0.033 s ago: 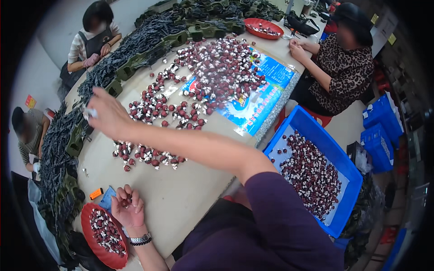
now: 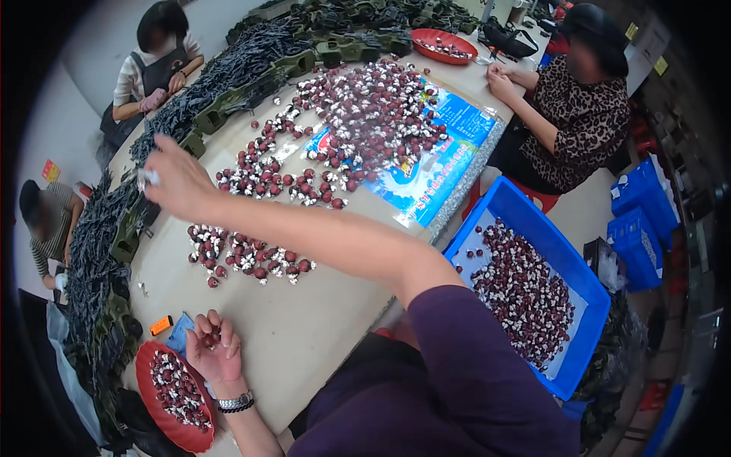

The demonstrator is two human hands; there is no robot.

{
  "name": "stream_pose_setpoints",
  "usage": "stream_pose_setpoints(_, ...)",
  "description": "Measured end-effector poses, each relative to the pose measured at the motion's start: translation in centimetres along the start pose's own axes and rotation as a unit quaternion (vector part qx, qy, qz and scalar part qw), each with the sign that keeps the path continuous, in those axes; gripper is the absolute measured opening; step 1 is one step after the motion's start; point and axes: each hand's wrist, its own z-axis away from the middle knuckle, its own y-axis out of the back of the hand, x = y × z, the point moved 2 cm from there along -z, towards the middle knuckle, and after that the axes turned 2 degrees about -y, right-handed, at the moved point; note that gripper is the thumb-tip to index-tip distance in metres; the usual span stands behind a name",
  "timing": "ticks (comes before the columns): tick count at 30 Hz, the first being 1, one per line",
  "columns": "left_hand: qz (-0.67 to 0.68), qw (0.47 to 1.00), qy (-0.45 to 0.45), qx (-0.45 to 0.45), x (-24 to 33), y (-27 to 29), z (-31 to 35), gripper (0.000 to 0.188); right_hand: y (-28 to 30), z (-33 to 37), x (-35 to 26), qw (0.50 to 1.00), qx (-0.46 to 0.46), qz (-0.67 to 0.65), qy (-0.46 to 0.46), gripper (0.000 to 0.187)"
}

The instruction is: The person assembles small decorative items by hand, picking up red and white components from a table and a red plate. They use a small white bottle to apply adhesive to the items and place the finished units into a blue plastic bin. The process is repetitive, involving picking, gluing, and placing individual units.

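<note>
My right hand (image 2: 180,181) is stretched out over the far left of the table, in front of the dark green parts. Its fingers are closed on a small white piece (image 2: 148,177), partly hidden and blurred. My left hand (image 2: 216,346) lies palm up near the front left, its fingers curled round a small dark red ball piece (image 2: 214,336). Beside it stands a red scalloped dish (image 2: 145,396) holding several red-and-white ball pieces (image 2: 179,388). Loose pieces of the same kind (image 2: 244,255) lie under and beyond my right forearm.
A big heap of ball pieces (image 2: 381,114) covers a blue printed sheet (image 2: 457,122). Dark green moulded parts (image 2: 228,65) line the far edge. An orange lighter-like item (image 2: 161,326) and a blue packet (image 2: 180,333) lie near the dish. A blue bin (image 2: 586,335) stands right. Three people sit around.
My right hand has shifted slightly away from me, with the small white piece still in its fingers. My left hand has barely moved.
</note>
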Motion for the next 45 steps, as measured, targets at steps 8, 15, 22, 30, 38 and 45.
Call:
stream_pose_setpoints(8, 0.012, 1.000, 0.001, -0.022, 0.0, -0.1, -0.2, 0.031, -0.3, -6.9, 2.5, 0.995, 0.091, 0.029, 0.031, 0.018)
stream_pose_setpoints(15, 0.014, 0.999, -0.002, -0.034, 0.2, 0.3, -0.3, 0.030, -1.2, -4.0, 1.5, 0.996, 0.077, -0.018, 0.034, 0.018)
stream_pose_setpoints(22, 0.005, 1.000, -0.013, 0.004, 0.4, 0.0, 0.2, 0.030, -1.7, 5.8, -1.9, 0.987, -0.075, -0.121, -0.072, 0.018)
stream_pose_setpoints(30, -0.001, 1.000, -0.009, 0.020, 0.1, 0.0, -0.2, 0.028, -2.1, 13.6, -1.5, 0.970, -0.102, -0.198, -0.096, 0.019)
stream_pose_setpoints(38, -0.013, 1.000, -0.010, 0.024, 0.1, -0.1, -0.1, 0.026, -1.4, 14.9, -0.9, 0.963, -0.140, -0.204, -0.111, 0.023)
stream_pose_setpoints(45, -0.011, 1.000, -0.007, 0.028, 0.1, 0.1, 0.0, 0.025, -1.5, 15.3, -0.9, 0.965, -0.149, -0.201, -0.073, 0.023)
